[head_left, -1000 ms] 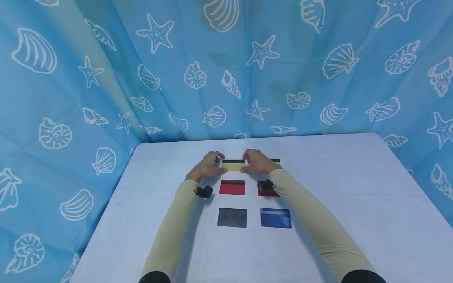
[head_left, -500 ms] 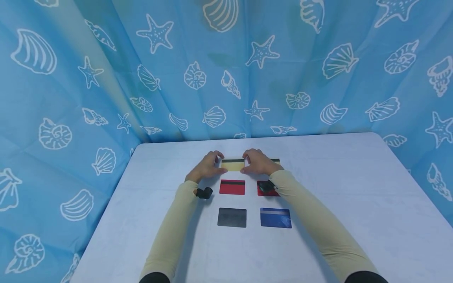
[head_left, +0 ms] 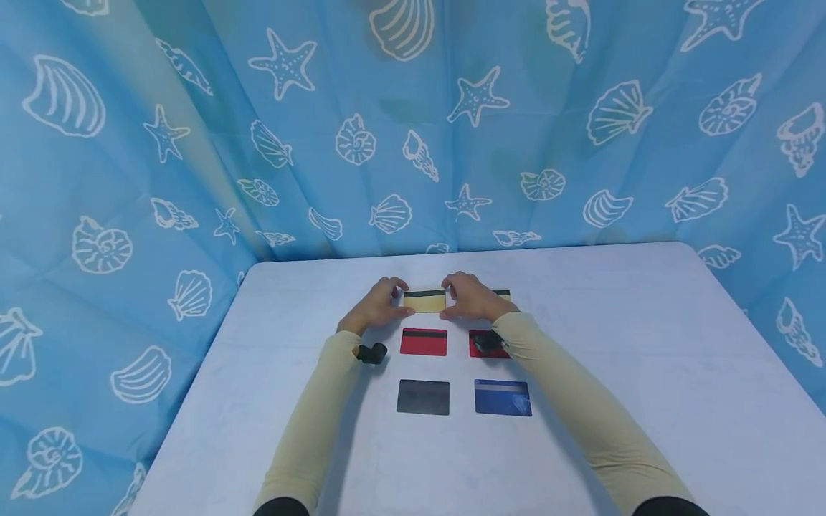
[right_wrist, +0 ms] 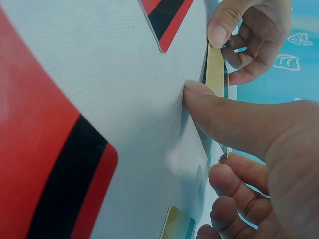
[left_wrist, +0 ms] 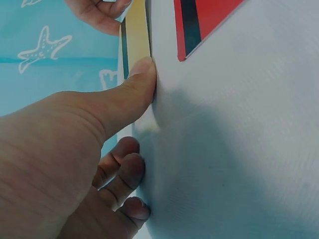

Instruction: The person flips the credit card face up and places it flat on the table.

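- Yellow, black-striped plastic card (head_left: pixel 424 302): far side of the white bench (head_left: pixel 645 344), just beyond a red, black-striped plastic card (head_left: pixel 423 347).
- Left hand (head_left: pixel 377 304) and right hand (head_left: pixel 474 297) pinch its ends; positioning step, I reckon.
- Next probably calls for keeping it level.

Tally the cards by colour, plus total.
Gold black-striped cards: 2
Red black-striped cards: 2
Dark grey card: 1
Blue light-striped card: 1
Total: 6
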{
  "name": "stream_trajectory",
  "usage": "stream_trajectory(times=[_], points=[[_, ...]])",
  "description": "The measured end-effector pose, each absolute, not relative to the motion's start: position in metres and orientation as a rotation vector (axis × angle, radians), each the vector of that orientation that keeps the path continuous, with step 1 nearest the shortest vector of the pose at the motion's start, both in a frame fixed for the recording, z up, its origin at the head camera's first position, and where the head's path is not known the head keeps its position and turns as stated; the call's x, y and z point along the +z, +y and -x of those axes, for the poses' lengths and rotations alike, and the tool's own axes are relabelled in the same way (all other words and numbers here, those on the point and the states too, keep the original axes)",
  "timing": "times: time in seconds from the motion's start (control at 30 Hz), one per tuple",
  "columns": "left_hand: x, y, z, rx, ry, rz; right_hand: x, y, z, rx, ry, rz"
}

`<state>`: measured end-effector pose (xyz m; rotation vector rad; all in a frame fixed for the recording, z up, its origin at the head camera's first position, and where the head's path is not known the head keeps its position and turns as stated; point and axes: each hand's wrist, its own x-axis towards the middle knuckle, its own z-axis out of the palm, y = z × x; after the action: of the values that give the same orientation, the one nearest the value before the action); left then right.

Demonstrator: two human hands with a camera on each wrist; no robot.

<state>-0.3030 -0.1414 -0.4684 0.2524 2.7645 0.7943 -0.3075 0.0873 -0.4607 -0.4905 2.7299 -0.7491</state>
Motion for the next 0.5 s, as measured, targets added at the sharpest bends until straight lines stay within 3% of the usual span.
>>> stream_trajectory(times=[0.5], points=[[-0.4699,-0.1415,0.3035,0.779,2.769,-0.271,-0.4629,0.0894,0.3068,-0.762,2.723,0.474]])
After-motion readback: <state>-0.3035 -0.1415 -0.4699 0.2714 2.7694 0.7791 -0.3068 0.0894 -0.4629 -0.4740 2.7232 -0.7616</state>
